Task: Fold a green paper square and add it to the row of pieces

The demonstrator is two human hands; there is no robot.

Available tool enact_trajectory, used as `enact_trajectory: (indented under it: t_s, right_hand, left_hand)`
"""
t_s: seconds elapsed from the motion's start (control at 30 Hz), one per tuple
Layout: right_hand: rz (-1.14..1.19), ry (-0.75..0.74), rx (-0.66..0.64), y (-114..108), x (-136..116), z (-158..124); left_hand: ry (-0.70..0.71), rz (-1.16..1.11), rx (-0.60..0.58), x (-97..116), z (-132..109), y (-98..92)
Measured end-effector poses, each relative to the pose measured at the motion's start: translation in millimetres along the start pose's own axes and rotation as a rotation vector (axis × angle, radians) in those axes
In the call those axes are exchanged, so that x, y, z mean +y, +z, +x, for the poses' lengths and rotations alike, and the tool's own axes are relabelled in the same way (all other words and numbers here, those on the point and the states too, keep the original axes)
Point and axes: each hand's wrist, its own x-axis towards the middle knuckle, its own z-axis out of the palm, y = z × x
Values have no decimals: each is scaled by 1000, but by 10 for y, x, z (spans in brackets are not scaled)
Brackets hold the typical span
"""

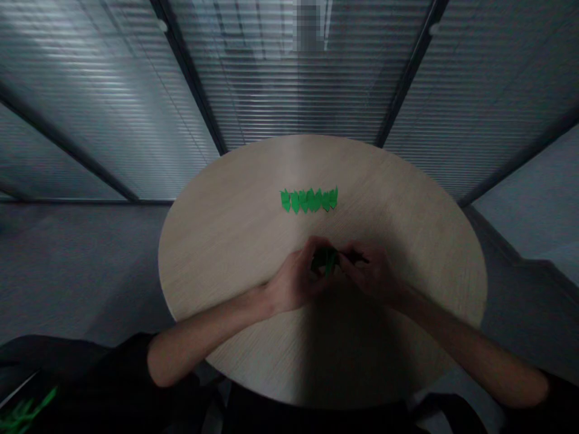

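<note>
My left hand and my right hand meet above the near half of a round pale wood-grain table. Between them is a crumpled or folded piece of green paper, pinched by my left fingers. My right hand is shut on a thin dark object, possibly small scissors, with its tip at the green paper. Farther across the table, out of reach of my fingers, lies a tight row of several green paper cut-outs, pointed and overlapping.
Slatted blinds on glass panels with dark frames stand behind the table. Grey carpet spreads on both sides. At the lower left, a dark surface carries some bright green pieces.
</note>
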Motion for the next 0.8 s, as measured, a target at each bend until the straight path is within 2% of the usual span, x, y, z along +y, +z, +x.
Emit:
enact_trajectory:
  t_s: [0.2, 0.5, 0.8]
  right_hand:
    - [68, 75, -29, 8, -7, 10]
    - [159, 115, -38, 41, -34, 10]
    - [268, 82, -108, 30, -59, 17]
  left_hand:
    - [-16, -6, 20, -2, 14, -4]
    - [36, 24, 65, -44, 15, 8]
    - [33, -29, 112, -102, 27, 10]
